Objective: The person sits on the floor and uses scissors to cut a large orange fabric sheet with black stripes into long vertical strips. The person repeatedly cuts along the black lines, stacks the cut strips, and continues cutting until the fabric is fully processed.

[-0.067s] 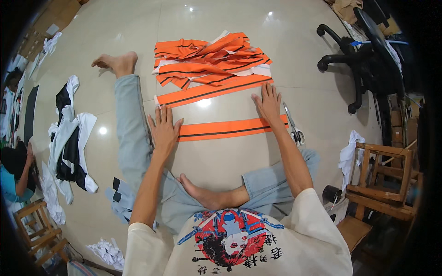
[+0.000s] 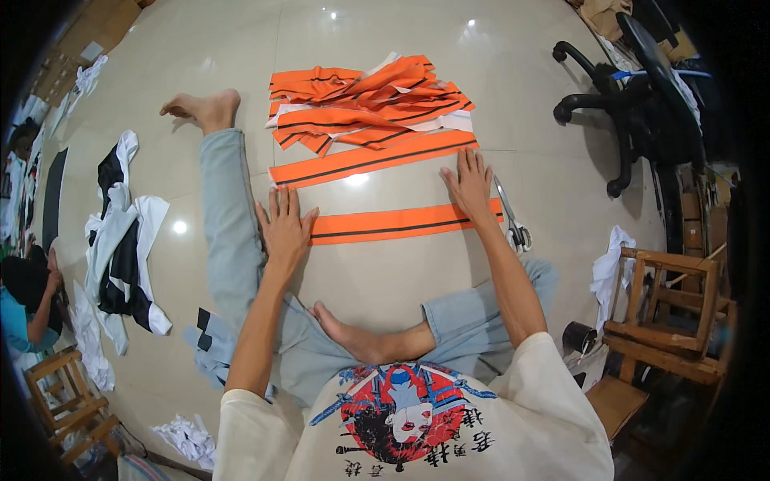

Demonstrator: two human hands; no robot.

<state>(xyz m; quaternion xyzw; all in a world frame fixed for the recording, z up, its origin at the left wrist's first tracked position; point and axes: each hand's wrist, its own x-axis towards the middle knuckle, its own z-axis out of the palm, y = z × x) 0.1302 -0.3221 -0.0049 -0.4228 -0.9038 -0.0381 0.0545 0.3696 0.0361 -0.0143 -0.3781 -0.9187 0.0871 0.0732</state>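
Observation:
An orange fabric strip with a black centre line [image 2: 369, 160] lies slightly slanted across the floor, its right end farther off. My left hand [image 2: 285, 224] rests flat, fingers stretched, with its fingertips at the strip's left end. At its right end, the fingertips of my right hand [image 2: 469, 184] touch or nearly touch the fabric, fingers spread. A second orange strip [image 2: 385, 224] lies nearer me, its ends partly under my hands and wrists. Beyond both is a crumpled heap of similar orange strips [image 2: 369, 104], with white undersides showing. Scissors [image 2: 513, 220] lie just right of my right forearm.
My outstretched leg [image 2: 224, 192] is on the left, my bent leg in front. Black and white cloth pieces [image 2: 124, 248] lie farther left, near another person's arm [image 2: 40, 309]. Right stand a black wheeled chair [image 2: 618, 104] and a wooden stool [image 2: 670, 305].
Both hands have shifted very slightly, the right one a little toward me. The white bit at the far strip's left end shows less. Otherwise things lie as before.

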